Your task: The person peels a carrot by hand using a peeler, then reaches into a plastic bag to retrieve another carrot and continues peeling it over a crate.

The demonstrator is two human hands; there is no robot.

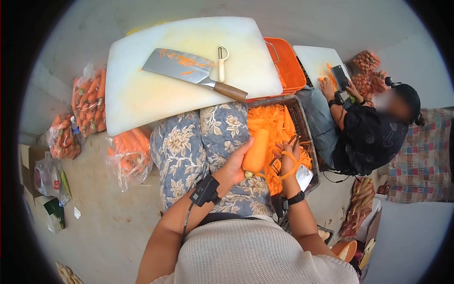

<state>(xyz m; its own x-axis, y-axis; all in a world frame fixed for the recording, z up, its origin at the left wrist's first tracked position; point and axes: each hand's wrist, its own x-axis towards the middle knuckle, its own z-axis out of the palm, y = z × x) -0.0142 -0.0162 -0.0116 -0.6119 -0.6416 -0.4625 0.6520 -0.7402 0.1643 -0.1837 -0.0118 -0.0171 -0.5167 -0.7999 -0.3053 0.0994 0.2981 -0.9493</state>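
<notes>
My left hand grips the lower end of a thick peeled carrot, held upright over my lap. Beside it my right hand holds a peeler, with an orange strip of peel curling around the fingers. Both hands hover over a dark crate filled with orange carrot peelings. In front of my knees lies a big white cutting board carrying a cleaver with a wooden handle and a second, white-handled peeler.
Clear bags of carrots lie on the floor at left, another bag by my left knee. An orange crate stands behind the board. At right another person cuts carrots on a second white board.
</notes>
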